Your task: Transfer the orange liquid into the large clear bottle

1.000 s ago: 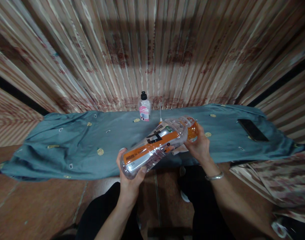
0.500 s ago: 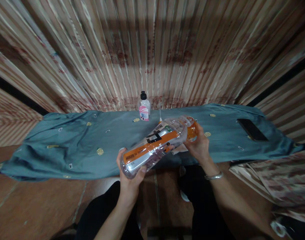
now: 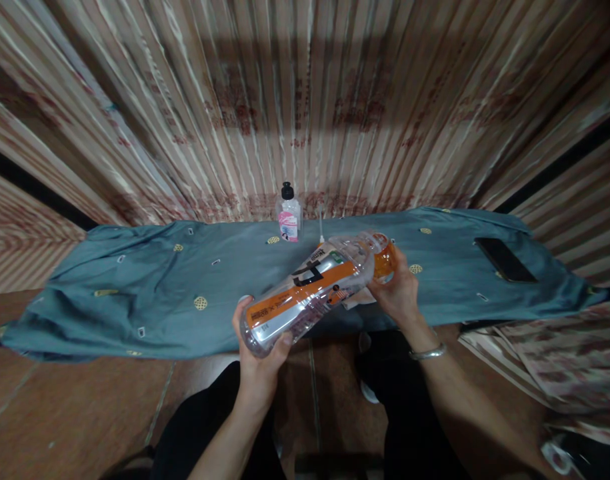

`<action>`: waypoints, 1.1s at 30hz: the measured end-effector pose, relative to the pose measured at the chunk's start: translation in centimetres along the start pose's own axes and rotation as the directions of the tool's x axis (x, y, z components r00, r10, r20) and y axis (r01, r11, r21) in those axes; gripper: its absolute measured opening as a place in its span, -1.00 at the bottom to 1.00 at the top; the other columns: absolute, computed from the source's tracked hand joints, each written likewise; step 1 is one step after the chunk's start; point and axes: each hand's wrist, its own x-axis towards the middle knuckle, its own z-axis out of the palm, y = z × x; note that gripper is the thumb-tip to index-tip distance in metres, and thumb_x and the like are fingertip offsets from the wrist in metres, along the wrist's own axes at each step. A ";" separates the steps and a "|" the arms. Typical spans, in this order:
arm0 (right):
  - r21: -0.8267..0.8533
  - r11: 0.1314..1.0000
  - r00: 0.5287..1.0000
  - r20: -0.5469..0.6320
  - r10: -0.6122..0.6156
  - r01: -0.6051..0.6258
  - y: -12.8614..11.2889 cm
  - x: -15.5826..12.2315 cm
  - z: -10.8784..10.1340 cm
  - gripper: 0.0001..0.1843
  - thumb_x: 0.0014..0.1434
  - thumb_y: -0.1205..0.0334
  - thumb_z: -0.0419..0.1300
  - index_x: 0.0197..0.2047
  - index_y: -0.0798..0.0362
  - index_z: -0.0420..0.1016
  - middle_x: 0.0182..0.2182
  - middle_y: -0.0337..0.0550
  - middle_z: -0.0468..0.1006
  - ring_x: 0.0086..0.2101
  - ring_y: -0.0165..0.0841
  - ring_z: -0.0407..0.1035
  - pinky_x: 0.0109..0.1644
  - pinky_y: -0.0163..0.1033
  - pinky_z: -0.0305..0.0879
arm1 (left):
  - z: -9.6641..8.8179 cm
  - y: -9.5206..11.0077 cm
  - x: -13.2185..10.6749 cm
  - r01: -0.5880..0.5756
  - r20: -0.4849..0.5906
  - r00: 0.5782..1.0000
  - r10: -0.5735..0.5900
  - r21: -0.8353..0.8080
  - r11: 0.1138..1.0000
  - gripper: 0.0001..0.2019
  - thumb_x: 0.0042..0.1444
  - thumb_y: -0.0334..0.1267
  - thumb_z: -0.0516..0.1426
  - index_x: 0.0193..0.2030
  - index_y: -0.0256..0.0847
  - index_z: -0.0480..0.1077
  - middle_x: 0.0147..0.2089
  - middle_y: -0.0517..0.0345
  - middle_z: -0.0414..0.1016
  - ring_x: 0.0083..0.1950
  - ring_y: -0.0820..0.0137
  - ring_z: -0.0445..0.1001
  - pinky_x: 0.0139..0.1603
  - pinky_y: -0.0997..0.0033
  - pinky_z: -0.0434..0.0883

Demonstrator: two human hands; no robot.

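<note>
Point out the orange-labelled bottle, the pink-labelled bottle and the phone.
Orange-labelled bottle point(image 3: 306, 289): head view, orange label stripe.
Pink-labelled bottle point(image 3: 288, 225): head view, front label.
Phone point(image 3: 505, 260): head view, middle of dark face.

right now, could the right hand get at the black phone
Probably yes, once freed: the right hand grips an amber container at the neck end of the clear bottle, but the black phone lies off to its right, with only cloth showing between them.

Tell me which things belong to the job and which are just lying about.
In use:
large clear bottle with orange label, left hand at its base
amber plastic item in the right hand

Apparently lying about:
black-capped bottle with pink label
black smartphone
thin pale nozzle, partly hidden
</note>
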 end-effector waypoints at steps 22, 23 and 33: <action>-0.007 1.000 1.000 -0.021 -0.003 0.003 -0.4 0.0 0.0 -0.03 -0.02 -0.19 0.42 0.36 0.05 0.29 0.15 0.16 0.61 0.05 0.02 0.59 0.09 0.12 0.58 | 0.9 1.0 -0.6 0.010 -0.047 0.999 -0.011 -0.012 1.000 -0.07 -0.16 0.03 0.48 0.30 -0.05 0.14 0.03 0.03 0.58 0.03 0.17 0.62 0.16 0.16 0.49; -0.005 1.000 1.000 -0.018 -0.001 0.001 -0.4 0.0 0.0 -0.03 -0.02 -0.19 0.42 0.36 0.05 0.29 0.15 0.16 0.61 0.05 0.02 0.59 0.10 0.12 0.57 | 0.7 0.8 -0.5 0.007 -0.039 0.999 -0.007 -0.009 1.000 -0.08 -0.15 0.03 0.47 0.30 -0.05 0.14 0.03 0.03 0.58 0.04 0.16 0.62 0.16 0.15 0.49; -0.005 1.000 1.000 -0.022 -0.003 0.003 -0.5 0.0 0.0 -0.04 -0.01 -0.20 0.41 0.36 0.07 0.30 0.14 0.17 0.62 0.04 0.01 0.60 0.08 0.11 0.58 | -0.1 0.1 -0.1 0.005 -0.014 1.000 -0.005 -0.010 1.000 -0.08 -0.15 0.00 0.47 0.30 -0.05 0.12 0.03 0.02 0.59 0.03 0.15 0.64 0.15 0.13 0.51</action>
